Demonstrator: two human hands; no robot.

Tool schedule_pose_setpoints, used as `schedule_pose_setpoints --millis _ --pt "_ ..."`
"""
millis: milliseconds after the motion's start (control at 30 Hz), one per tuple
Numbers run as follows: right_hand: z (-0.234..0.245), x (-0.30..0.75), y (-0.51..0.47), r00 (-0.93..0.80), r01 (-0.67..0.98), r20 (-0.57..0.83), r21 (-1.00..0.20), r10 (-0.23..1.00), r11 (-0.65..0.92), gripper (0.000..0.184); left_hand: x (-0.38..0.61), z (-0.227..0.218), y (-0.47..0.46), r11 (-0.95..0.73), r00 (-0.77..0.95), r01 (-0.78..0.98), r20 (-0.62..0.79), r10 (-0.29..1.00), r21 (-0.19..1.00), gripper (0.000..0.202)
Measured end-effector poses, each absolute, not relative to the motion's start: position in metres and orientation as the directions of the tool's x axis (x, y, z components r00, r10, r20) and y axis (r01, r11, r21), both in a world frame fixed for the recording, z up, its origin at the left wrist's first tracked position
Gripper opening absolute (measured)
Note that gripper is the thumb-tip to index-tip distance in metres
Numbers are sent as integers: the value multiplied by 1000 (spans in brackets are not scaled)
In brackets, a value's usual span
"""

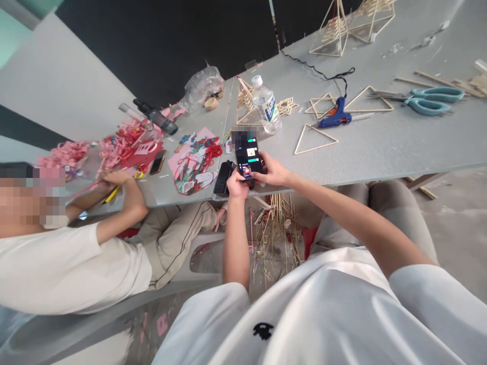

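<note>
The person in the white T-shirt holds a smartphone point(249, 156) just over the near edge of the grey table point(365, 147), and I take it as the clock's centre, seen from their seat. Its lit screen faces up at them; its long axis runs from about half past eleven, the top end, to half past five. The left hand point(238, 186) grips the lower left corner, fingers wrapped beneath and thumb curled at the bottom edge. The right hand point(272, 170) pinches the right edge, its fingertips at the side and thumb over the lower screen. A plastic bottle point(268, 107) stands at one o'clock, a blue glue gun point(337, 117) lies past two, and a wooden-stick triangle point(316, 147) lies near three. Paper scraps point(198, 172) spread at nine.
</note>
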State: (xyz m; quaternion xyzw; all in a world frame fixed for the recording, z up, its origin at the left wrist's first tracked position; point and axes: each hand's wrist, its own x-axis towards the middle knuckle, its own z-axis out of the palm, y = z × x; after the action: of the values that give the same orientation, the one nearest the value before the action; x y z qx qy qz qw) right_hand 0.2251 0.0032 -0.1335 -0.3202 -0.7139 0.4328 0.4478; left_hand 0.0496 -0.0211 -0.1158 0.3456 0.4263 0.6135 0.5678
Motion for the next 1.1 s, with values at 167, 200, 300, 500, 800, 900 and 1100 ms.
schedule_pose_setpoints --millis 167,200,300,500,800,900,1100 --pt "-134 225 5 -404 54 364 -907 840 419 97 54 -110 -19 14 -164 -413 -89 982 911 38" --pt "-135 225 5 -396 61 368 -904 841 424 98 55 -109 -20 15 -164 -410 -90 982 912 39" --pt "-136 225 7 -385 82 366 -901 847 426 96 56 -107 -21 17 -156 -387 -83 984 922 42" --pt "-137 228 11 -367 74 299 -935 881 348 71 56 -104 -22 62 -100 -314 -98 990 947 49" --pt "-130 229 6 -340 62 278 -947 898 316 55 57 -103 -22 87 -80 -307 -116 990 948 48" --pt "-130 230 7 -334 69 275 -947 902 314 52 57 -104 -22 85 -67 -310 -111 992 947 48" --pt "-130 230 7 -316 112 280 -938 907 328 50 58 -106 -21 88 -75 -325 -119 990 942 43"
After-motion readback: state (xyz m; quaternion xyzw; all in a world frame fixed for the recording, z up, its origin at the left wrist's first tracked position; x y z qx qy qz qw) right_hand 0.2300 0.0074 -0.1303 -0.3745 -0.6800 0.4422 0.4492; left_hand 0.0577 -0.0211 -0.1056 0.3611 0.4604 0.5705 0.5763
